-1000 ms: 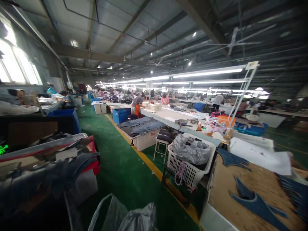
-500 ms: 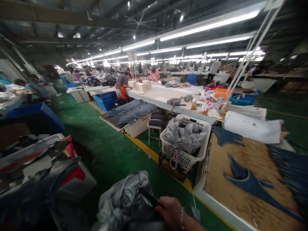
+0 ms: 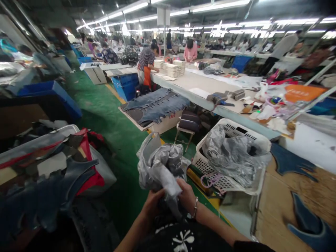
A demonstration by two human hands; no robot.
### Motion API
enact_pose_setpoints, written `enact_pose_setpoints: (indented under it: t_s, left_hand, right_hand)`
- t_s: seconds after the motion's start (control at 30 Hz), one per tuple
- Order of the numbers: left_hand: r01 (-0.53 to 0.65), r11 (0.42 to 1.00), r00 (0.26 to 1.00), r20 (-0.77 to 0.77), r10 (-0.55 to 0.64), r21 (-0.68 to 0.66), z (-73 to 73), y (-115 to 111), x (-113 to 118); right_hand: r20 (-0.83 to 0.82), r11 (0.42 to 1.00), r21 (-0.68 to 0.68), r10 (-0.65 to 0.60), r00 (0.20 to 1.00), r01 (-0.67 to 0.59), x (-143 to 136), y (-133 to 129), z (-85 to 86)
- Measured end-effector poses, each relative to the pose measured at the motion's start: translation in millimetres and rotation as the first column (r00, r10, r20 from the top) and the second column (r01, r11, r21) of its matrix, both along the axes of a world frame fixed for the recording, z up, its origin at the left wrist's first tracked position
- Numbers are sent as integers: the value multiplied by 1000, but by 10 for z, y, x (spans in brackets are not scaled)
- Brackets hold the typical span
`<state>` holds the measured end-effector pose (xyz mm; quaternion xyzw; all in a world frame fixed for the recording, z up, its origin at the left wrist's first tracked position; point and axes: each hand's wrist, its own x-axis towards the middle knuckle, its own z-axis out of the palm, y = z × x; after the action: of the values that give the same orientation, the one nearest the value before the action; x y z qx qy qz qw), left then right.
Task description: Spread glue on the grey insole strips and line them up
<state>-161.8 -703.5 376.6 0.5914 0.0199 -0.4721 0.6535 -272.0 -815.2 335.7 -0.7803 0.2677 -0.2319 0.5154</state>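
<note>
A crumpled silver-grey plastic bag (image 3: 160,161) is held up in front of my body. My left hand (image 3: 154,201) is closed on its lower left edge. On the right side, my right hand (image 3: 187,196), with a bracelet at the wrist, grips the bag's folded top edge. Whether anything is inside the bag is hidden. Just beyond my right hand, a white plastic basket (image 3: 210,168) holds more crumpled silver-grey plastic (image 3: 236,154).
Blue cut leather pieces lie on a brown board (image 3: 275,213) at right and on a low bin ahead. A stool (image 3: 185,134) stands behind the basket. At left is a bin with scraps (image 3: 52,164). Several people work at the long table (image 3: 199,82) and beyond.
The bag has come up and nearer the basket. My left hand has come into view, closed on it. My right hand now holds its grey folded edge. The view has tilted down.
</note>
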Motion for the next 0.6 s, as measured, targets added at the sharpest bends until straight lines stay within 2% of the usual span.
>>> enact_pose_setpoints:
  t_s: [0.1, 0.23, 0.3, 0.43, 0.53, 0.6]
  left_hand:
    - [4, 1000, 1000, -24, -3, 27, 8, -260, 461]
    - [-62, 996, 997, 51, 59, 60, -69, -589, 926]
    - [-79, 993, 994, 79, 72, 88, -141, -783, 1115]
    - [-109, 985, 987, 131, 91, 136, -246, -1268, 1517]
    - [-66, 987, 989, 144, 45, 144, -227, -1719, 1750]
    - [-3, 986, 993, 117, -16, 164, -186, -2031, 1797]
  right_hand:
    - [-67, 997, 81, -1, 998, 6, 268, -131, 3]
    - [-72, 959, 279, 71, 995, -49, 369, -436, 21]
    - [-123, 948, 317, 32, 992, 9, 387, -673, 27]
    - [-215, 901, 368, -159, 963, 231, 430, -1385, -35]
    - [-169, 857, 431, -232, 958, 283, 486, -2005, -119]
    - [-135, 831, 447, -305, 943, 333, 547, -2377, -161]
